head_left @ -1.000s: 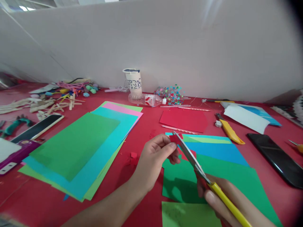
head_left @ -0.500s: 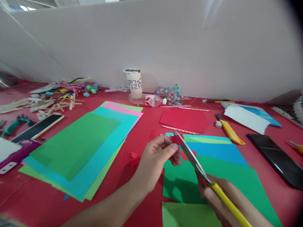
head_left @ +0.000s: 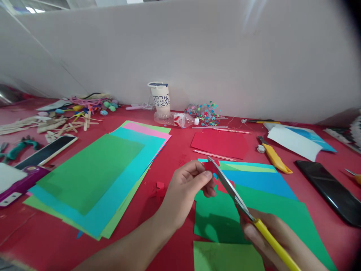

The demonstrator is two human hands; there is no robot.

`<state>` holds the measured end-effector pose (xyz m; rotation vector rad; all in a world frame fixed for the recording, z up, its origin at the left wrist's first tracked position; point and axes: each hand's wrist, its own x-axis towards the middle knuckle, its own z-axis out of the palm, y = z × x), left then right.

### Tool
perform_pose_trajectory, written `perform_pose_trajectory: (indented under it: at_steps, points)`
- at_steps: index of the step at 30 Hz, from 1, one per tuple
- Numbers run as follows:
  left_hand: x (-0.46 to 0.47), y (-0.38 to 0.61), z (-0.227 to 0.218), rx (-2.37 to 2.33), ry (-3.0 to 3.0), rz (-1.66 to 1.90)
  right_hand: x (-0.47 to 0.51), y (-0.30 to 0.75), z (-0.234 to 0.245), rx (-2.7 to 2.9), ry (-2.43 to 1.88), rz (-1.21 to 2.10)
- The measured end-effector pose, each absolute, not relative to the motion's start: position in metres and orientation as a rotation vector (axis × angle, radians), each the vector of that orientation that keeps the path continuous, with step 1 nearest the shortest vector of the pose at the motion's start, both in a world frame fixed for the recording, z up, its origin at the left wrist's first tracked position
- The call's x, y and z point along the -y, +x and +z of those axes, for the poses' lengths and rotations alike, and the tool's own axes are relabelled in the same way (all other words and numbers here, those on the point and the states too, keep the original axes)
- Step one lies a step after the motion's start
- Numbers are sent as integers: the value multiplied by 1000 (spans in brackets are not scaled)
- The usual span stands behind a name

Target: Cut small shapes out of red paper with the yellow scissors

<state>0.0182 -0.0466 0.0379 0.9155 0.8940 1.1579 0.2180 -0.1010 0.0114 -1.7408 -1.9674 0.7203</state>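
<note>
My left hand (head_left: pixel 188 188) pinches a small piece of red paper (head_left: pixel 209 168) between thumb and fingers above the table. Wrapped around the yellow handle of a pair of scissors (head_left: pixel 229 184), my right hand (head_left: pixel 275 233) holds them pointing up and to the left. Their blades lie against the red paper piece, close to my left fingertips. Beneath both hands are green sheets (head_left: pixel 262 210) and a blue sheet (head_left: pixel 259 182). Small red paper scraps (head_left: pixel 160 188) lie left of my left wrist.
Stacked coloured sheets (head_left: pixel 93 169) cover the left side. At the back are a white cup (head_left: pixel 161 97), a plastic bottle (head_left: pixel 176 119) and red paper (head_left: pixel 218 143). A yellow utility knife (head_left: pixel 275 158) and a black phone (head_left: pixel 328 192) lie right. Craft sticks (head_left: pixel 70 127) sit far left.
The right hand and the scissor handle have shifted very slightly to the right. The left hand and its red paper stay almost still.
</note>
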Motion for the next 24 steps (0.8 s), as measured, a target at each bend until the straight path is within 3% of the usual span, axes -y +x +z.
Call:
perform_pose_trajectory:
  at_steps: [7, 13, 19, 24]
  points:
    - [45, 15, 34, -931, 902, 1184, 100, 217, 8, 1865, -1708, 801]
    - [41, 14, 30, -883, 801, 1273, 101, 210, 11, 1714, -1633, 1072]
    - [41, 17, 30, -738, 695, 1113, 97, 207, 11, 1803, -1533, 1215]
    - [41, 15, 32, -811, 736, 1214, 95, 208, 4, 1833, -1505, 1239]
